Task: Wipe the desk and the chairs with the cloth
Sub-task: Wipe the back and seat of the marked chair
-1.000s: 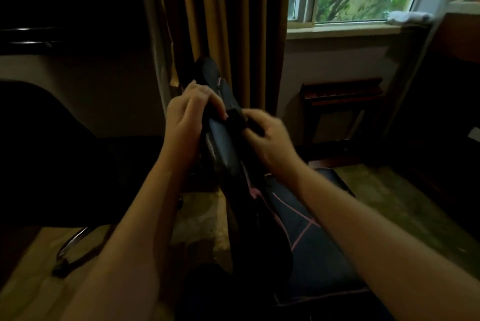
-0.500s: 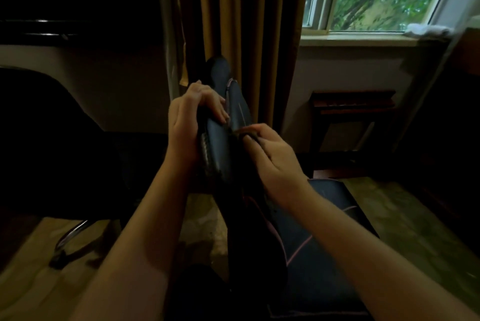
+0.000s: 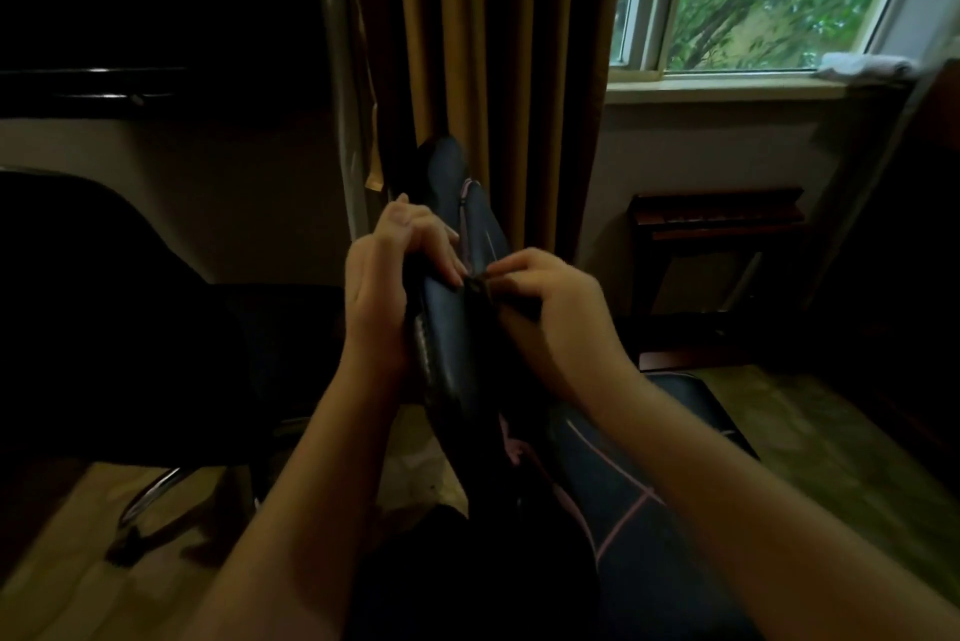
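The chair (image 3: pixel 467 380) stands right before us, between our forearms. We see its dark backrest (image 3: pixel 447 323) almost edge-on: the long axis runs from low and near us up and away, with the top end pointing toward the curtain (image 3: pixel 493 43). The pink-stitched seat (image 3: pixel 649 500) lies off to the right. Our left hand (image 3: pixel 379 287) steadies the backrest, fingers curled over its edge and clamped on it. Our right hand (image 3: pixel 556 308) has its fingers bunched together, pinching what we take for the cloth (image 3: pixel 485 295) against the front face; it is dark on dark and hard to make out. We judge the chair-wiping step to be in hand, at the upper backrest. The next move calls for a stroke along that long axis, with the left hand bracing so the back does not swing.
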Action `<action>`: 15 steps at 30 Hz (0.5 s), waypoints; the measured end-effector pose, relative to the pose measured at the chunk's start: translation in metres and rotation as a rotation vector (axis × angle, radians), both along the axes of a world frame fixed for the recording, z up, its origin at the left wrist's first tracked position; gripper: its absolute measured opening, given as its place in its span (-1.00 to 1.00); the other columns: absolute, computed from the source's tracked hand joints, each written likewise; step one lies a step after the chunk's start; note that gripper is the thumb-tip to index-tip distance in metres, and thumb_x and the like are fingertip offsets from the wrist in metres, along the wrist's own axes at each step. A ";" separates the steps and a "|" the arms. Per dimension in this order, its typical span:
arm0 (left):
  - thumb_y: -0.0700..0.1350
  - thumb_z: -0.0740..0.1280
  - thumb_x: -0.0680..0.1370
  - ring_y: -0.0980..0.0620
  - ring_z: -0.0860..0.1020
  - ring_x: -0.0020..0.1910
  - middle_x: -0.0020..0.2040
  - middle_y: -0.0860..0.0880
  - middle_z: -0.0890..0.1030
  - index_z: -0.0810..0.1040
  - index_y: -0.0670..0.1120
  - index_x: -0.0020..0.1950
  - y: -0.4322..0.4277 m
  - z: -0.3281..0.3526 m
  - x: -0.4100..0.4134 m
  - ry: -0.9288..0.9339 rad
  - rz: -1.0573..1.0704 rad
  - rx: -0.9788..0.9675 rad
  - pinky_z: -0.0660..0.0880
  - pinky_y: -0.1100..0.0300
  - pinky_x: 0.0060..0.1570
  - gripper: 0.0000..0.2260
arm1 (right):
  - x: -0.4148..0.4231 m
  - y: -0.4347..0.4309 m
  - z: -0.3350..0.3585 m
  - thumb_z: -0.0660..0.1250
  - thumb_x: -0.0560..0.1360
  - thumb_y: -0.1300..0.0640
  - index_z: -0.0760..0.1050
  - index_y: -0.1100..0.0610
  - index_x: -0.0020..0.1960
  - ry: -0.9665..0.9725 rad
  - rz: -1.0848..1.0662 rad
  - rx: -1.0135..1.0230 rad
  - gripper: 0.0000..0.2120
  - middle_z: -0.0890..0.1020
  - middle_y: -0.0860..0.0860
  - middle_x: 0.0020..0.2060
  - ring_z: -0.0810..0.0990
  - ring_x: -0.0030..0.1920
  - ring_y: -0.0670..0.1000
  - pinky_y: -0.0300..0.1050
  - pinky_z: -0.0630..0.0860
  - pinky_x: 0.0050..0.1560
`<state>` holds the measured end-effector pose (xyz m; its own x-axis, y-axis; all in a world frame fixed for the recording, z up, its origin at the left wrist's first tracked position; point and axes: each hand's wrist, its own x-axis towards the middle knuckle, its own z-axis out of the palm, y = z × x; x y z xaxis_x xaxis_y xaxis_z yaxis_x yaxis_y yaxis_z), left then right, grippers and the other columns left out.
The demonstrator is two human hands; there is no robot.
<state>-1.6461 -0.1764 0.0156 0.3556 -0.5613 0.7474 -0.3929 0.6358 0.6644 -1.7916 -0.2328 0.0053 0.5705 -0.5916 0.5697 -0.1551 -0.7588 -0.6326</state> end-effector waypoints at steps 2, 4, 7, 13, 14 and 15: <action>-0.21 -0.05 0.58 0.05 0.52 -0.17 -0.41 -0.17 0.50 0.47 -0.10 -0.41 0.000 -0.001 -0.002 0.023 -0.006 0.015 0.26 0.16 0.31 -0.55 | 0.021 -0.026 0.015 0.39 0.50 0.28 0.65 0.24 0.09 0.042 -0.065 0.053 -0.82 0.64 0.09 0.05 0.58 0.07 -0.04 -0.35 0.45 0.12; -0.17 -0.03 0.58 0.03 0.51 -0.16 -0.41 -0.15 0.51 0.46 -0.10 -0.42 0.000 0.001 0.000 0.025 -0.017 0.030 0.24 0.09 0.35 -0.57 | 0.038 -0.046 0.022 0.39 0.51 0.24 0.64 0.23 0.12 0.041 -0.130 0.123 -0.80 0.66 0.10 0.05 0.59 0.10 0.00 -0.33 0.43 0.08; -0.18 -0.01 0.57 0.03 0.51 -0.18 -0.42 -0.11 0.51 0.47 -0.10 -0.40 0.001 0.002 0.002 0.000 -0.036 0.025 0.28 0.13 0.30 -0.60 | 0.047 -0.054 0.016 0.37 0.52 0.24 0.63 0.22 0.13 0.048 -0.160 0.109 -0.80 0.65 0.09 0.05 0.59 0.10 0.03 -0.30 0.43 0.08; -0.19 -0.06 0.55 -0.12 0.46 -0.17 -0.43 -0.14 0.49 0.47 -0.08 -0.38 0.002 -0.002 -0.005 0.001 -0.042 -0.048 0.31 0.31 0.15 -0.59 | -0.010 0.002 -0.002 0.28 0.54 0.12 0.65 0.17 0.10 0.013 0.026 -0.054 -0.76 0.66 -0.02 0.02 0.57 0.03 -0.04 -0.22 0.49 0.08; -0.15 -0.06 0.56 -0.12 0.46 -0.17 -0.43 -0.12 0.49 0.47 -0.07 -0.38 0.001 -0.002 -0.007 0.000 -0.038 -0.056 0.30 0.29 0.16 -0.58 | -0.020 0.013 -0.004 0.26 0.54 0.12 0.65 0.14 0.11 0.014 0.043 -0.063 -0.75 0.64 -0.09 0.03 0.55 0.03 -0.07 -0.25 0.48 0.07; -0.11 -0.05 0.55 -0.12 0.46 -0.17 -0.43 -0.09 0.50 0.47 -0.07 -0.39 0.001 -0.003 -0.009 0.001 -0.032 -0.060 0.29 0.26 0.19 -0.58 | -0.028 0.021 -0.007 0.26 0.53 0.13 0.64 0.11 0.12 0.006 0.058 -0.064 -0.76 0.62 -0.16 0.02 0.54 0.04 -0.11 -0.28 0.48 0.06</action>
